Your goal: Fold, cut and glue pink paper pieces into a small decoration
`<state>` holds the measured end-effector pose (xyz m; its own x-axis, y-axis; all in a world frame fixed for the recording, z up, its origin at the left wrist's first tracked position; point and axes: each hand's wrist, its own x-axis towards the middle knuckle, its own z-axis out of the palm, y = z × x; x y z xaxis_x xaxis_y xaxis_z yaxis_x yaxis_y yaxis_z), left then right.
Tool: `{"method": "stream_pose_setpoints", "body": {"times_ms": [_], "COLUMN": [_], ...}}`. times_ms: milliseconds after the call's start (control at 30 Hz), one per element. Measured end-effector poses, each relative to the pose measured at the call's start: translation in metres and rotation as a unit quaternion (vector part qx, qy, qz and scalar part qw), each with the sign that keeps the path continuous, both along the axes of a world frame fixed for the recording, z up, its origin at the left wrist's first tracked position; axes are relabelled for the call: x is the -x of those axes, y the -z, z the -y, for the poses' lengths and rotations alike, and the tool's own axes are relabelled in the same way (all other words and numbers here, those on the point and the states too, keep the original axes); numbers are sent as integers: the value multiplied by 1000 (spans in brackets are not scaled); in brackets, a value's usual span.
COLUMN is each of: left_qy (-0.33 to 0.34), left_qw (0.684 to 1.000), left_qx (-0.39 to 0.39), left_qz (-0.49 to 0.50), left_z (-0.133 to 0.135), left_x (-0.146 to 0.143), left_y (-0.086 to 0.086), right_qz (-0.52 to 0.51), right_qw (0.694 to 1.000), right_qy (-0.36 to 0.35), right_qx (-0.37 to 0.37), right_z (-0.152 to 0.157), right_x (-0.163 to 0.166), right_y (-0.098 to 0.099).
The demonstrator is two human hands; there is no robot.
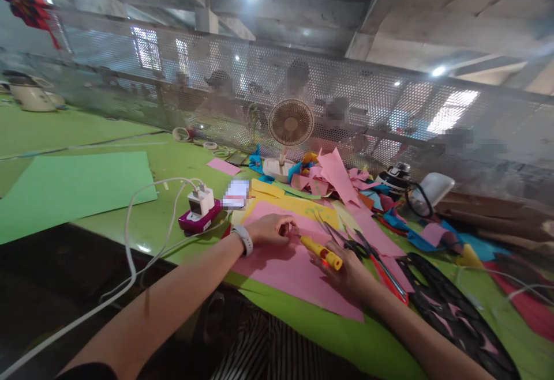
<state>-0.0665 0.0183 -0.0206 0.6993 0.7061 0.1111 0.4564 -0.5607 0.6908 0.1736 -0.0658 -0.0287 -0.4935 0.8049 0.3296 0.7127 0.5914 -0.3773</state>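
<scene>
the person's left arm comes in from the lower left and reaches forward and to the right over the near edge of the green bench (173, 164), the elbow only slightly bent. a pale band (246, 241) sits around its wrist. the left hand (269, 230) hangs low over the pink sheet (289, 276), back of the hand up, fingers curled inward with thumb and fingertips drawn close together; something small and pink shows at the tips, but i cannot tell whether it is pinched.

the right arm slants in from the lower right corner of the view, across the bench's near edge, forward and to the left. the right hand (348, 270) is wrapped around a yellow tool (320, 251), grasping it along the body, with the narrow end pointing at the left fingertips and the round, hollow end turned back toward the person. the tool is above the pink sheet, close to the bench's near edge; the sheet's near right corner pokes out under the right forearm.

just beyond the right hand lie dark-handled scissors (357, 248). a purple power strip (199, 217) sits by the near edge, left of the left hand.
</scene>
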Motion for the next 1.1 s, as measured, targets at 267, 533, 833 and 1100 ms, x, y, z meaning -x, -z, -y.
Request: {"method": "stream_pose_setpoints", "body": {"times_ms": [267, 533, 833, 1100], "left_qy": [-4, -3, 9, 5], "left_qw": [1000, 1000, 1000, 1000], "left_qx": [-6, -7, -7, -6], "left_qz": [-4, -3, 5, -7], "left_z": [0, 1, 1, 1], "left_x": [0, 0, 0, 0], "left_y": [1, -1, 0, -2], "right_qz": [6, -25, -20, -9], "right_qw": [1000, 998, 999, 999], "right_qy": [1, 18, 10, 22], "right_qx": [8, 48, 34, 42], "right_z": [0, 0, -3, -4], "right_x": [0, 0, -2, -3], "right_y": [0, 0, 5, 8]}}
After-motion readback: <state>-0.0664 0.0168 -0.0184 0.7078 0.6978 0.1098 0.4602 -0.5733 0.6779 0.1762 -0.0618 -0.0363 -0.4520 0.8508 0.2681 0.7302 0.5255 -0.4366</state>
